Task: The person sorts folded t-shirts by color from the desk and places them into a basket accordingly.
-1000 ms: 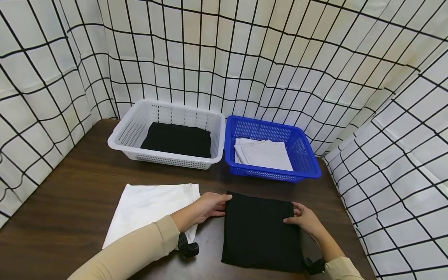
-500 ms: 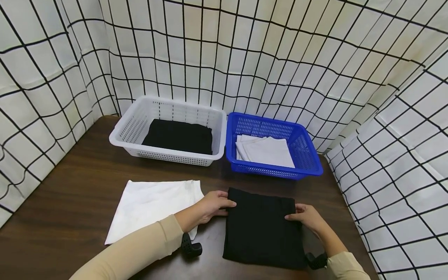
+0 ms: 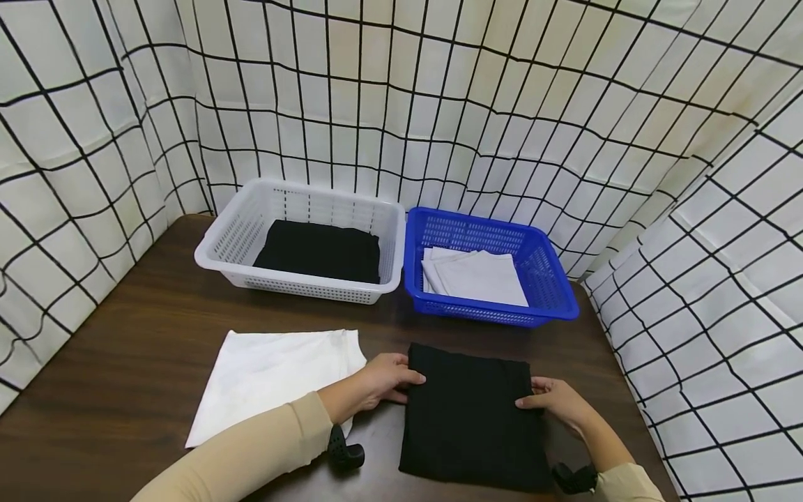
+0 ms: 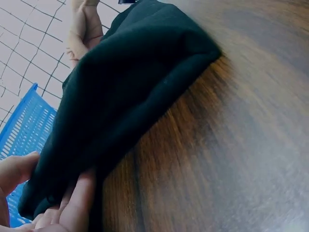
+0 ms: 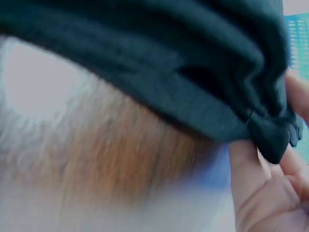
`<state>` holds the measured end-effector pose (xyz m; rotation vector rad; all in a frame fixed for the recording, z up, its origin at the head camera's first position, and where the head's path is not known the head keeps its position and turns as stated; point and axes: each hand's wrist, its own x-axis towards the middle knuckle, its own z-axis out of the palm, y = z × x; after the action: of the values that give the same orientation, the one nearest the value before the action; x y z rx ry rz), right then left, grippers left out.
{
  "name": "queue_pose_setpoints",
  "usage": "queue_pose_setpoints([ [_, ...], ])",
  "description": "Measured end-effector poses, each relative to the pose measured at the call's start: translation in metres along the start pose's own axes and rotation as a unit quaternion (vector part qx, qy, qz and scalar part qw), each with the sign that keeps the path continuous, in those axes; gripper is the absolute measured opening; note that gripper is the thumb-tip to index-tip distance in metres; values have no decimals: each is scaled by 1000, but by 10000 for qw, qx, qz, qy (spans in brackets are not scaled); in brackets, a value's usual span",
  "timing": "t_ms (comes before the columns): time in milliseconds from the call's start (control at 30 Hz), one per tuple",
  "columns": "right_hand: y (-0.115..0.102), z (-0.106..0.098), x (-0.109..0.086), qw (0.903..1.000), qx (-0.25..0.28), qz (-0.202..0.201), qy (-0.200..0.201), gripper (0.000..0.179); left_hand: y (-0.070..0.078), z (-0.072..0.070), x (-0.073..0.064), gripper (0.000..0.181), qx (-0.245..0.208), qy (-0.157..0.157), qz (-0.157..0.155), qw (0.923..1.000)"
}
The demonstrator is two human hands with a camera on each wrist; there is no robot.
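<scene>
A folded black cloth (image 3: 473, 418) lies at the right front of the table in the head view. My left hand (image 3: 387, 380) pinches its left edge, thumb on top and fingers underneath; the left wrist view shows the fingers (image 4: 79, 200) tucked below the black fabric (image 4: 120, 92). At the opposite edge my right hand (image 3: 555, 401) pinches the cloth near its upper right corner. In the right wrist view the bunched edge of the fabric (image 5: 270, 133) sits between thumb and fingers. Left of my left hand a folded white cloth (image 3: 270, 376) lies flat, partly covered by my left arm.
Behind the cloths stand a white basket (image 3: 301, 287) with folded black cloth (image 3: 320, 251) in it and a blue basket (image 3: 477, 308) with folded white cloths (image 3: 479, 275). A white curtain (image 3: 376, 104) with a black grid encloses the brown table (image 3: 100, 369).
Both hands have slid slightly down along the side edges of the black cloth, toward the person, keeping hold of it. The baskets and the white cloth stay where they were.
</scene>
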<state>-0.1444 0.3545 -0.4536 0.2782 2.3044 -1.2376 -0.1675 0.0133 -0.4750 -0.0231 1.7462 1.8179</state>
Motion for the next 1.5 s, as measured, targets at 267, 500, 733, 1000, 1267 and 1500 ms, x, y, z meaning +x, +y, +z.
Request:
queue_pose_setpoints([
  [267,3,1,-2,9978,559,-139,-326,78,-4,1,-1,45,-189,203,61,9996],
  [500,7,0,-3,9918,1030,-296,-696,79,-4,3,-1,44,-251,319,29,9992],
  [733,13,-1,-3,9896,1128,-271,-851,70,-5,4,-2,53,-230,241,6,9994],
  [1000,13,0,-7,9916,1115,-289,-583,71,-2,4,-3,46,-299,173,135,9993],
  [1267,10,1,-13,9916,1067,-353,-638,75,2,5,-2,56,-246,366,-53,9990],
  [1500,2,10,-17,9963,849,-55,-135,78,2,-1,-2,49,-211,395,-77,9990],
])
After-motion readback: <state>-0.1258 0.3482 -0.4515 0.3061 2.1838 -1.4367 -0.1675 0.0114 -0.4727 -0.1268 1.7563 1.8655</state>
